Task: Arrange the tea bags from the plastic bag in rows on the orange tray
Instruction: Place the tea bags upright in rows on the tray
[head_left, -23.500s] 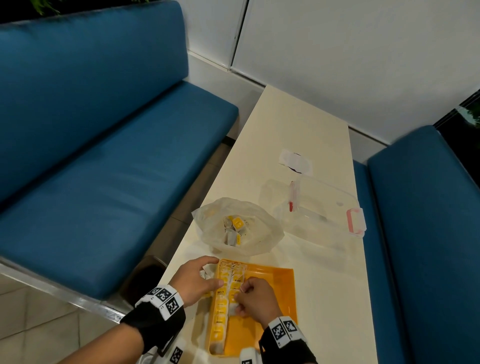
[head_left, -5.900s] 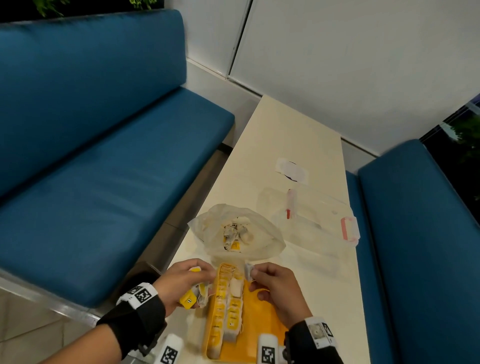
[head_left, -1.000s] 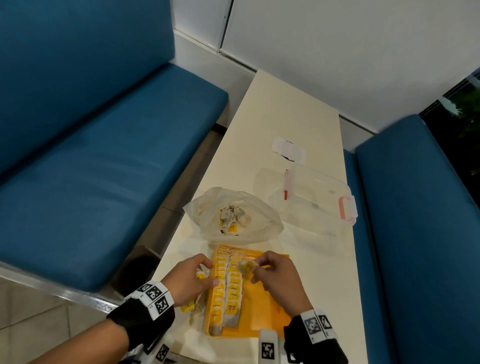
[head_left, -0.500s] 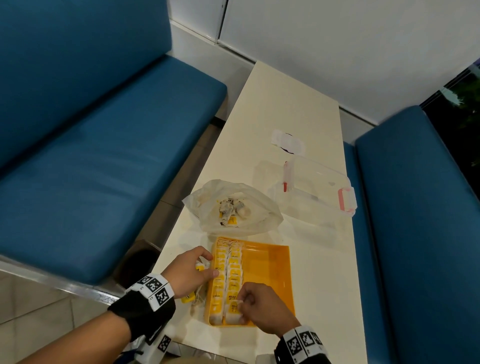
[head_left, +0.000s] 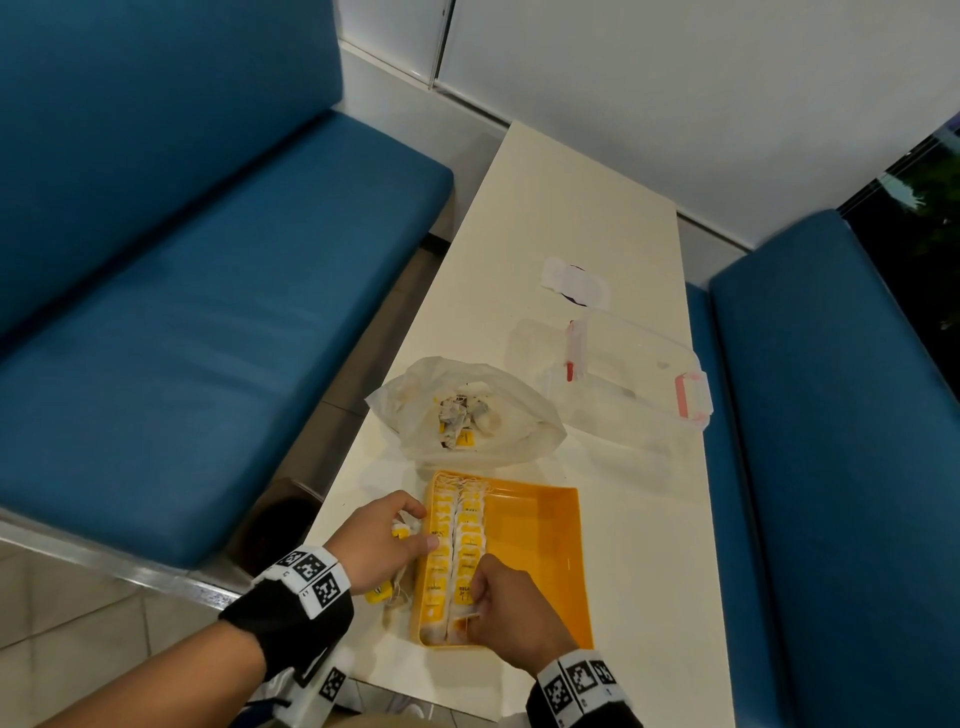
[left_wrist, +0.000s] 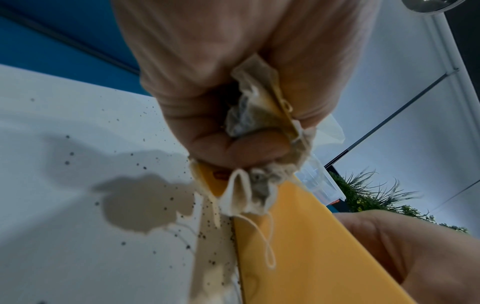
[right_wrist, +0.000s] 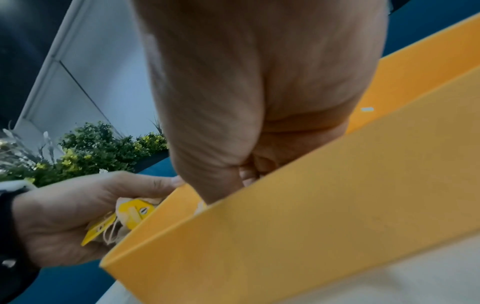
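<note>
Tea bags (head_left: 457, 551) light, soft, crushable, strings tangle: pinch by paper tag; left hand (head_left: 382, 545) clutches spare bunch (left_wrist: 259, 127) at orange tray's (head_left: 540, 561) 9 o'clock, right hand (head_left: 511, 616) pinches bag at 6 o'clock

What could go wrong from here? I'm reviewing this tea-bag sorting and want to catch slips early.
The left hand grips a crumpled bunch of tea bags with loose strings; one may snag and drag out others. The right hand works at the near end of the second row and could knock the neat rows askew. The orange tray sits near the table edge.
</note>
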